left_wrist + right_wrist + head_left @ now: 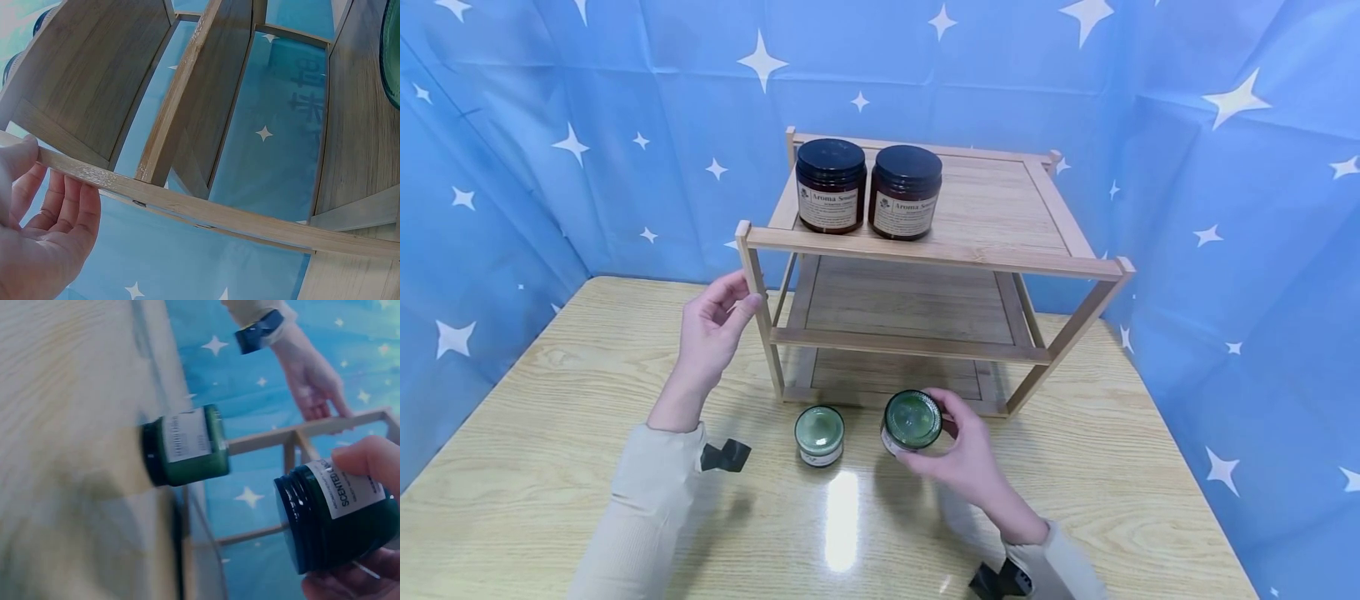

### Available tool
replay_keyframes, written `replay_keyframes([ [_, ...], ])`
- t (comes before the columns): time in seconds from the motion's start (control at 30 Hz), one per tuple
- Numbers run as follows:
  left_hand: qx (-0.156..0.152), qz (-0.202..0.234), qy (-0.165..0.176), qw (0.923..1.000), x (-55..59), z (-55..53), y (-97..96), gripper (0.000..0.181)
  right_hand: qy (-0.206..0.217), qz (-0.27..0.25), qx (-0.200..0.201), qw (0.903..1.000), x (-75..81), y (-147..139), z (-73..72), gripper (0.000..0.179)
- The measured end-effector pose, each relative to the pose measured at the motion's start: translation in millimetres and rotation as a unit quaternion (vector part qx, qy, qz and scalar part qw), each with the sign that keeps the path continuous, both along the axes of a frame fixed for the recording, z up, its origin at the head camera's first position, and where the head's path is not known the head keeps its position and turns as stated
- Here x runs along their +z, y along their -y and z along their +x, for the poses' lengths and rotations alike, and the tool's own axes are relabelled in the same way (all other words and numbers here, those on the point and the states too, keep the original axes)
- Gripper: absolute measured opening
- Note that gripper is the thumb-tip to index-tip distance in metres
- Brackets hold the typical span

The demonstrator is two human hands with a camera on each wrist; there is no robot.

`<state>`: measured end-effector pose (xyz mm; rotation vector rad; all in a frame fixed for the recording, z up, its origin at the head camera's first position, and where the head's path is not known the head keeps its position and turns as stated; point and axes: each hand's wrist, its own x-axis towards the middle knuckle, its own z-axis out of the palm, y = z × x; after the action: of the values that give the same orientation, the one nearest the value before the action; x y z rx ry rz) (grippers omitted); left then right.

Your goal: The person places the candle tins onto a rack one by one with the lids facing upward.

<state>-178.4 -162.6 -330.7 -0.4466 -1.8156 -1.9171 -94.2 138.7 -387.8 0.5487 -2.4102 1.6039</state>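
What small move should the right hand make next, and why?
Probably the right hand should turn its green jar lid-up: the black lid faces down, whereas both dark jars on the rack's top shelf stand lid-up.

"Aroma" on 2 dk jars point(831, 187) point(906, 193), "SCENTED" on held grn jar point(340, 519)

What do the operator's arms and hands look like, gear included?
Human arms, no gloves on the left hand or right hand. Left sleeve and right sleeve are pale, greyish off-white, ending at the wrists. A small, angular black piece sits at each wrist: left piece, right piece. Any markings on them are too small to read.
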Motion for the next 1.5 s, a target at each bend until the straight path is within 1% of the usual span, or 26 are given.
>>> replay_keyframes([
  [0.07, -0.002, 0.002, -0.002, 1.0, -0.2, -0.2, 0.3, 0.022, -0.014, 0.002, -0.006, 0.9999, 6.5, -1.9, 0.9, 0.064],
  [0.4, -0.006, 0.004, -0.005, 1.0, -0.2, -0.2, 1.1, 0.021, -0.038, -0.019, -0.016, 0.999, 40.5, -10.6, 3.3, 0.066],
  [0.67, -0.004, 0.002, 0.002, 1.0, -0.5, -0.9, 0.6, 0.022, -0.051, -0.042, -0.019, 0.9976, 58.3, -17.2, 3.9, 0.067],
  [0.97, -0.013, 0.012, -0.007, 0.9998, -1.2, -1.9, 0.3, 0.021, -0.084, -0.039, -0.029, 0.9953, 78.3, -25.6, 3.3, 0.068],
  [1.17, -0.011, 0.011, -0.006, 0.9999, -0.9, -1.7, 0.3, 0.021, -0.09, -0.048, -0.025, 0.9945, 92.8, -30.5, 1.2, 0.067],
  [1.5, -0.011, 0.015, -0.003, 0.9998, -0.6, -0.9, 0.1, 0.021, -0.095, -0.05, -0.034, 0.9936, 120.0, -33.7, 0.2, 0.066],
])
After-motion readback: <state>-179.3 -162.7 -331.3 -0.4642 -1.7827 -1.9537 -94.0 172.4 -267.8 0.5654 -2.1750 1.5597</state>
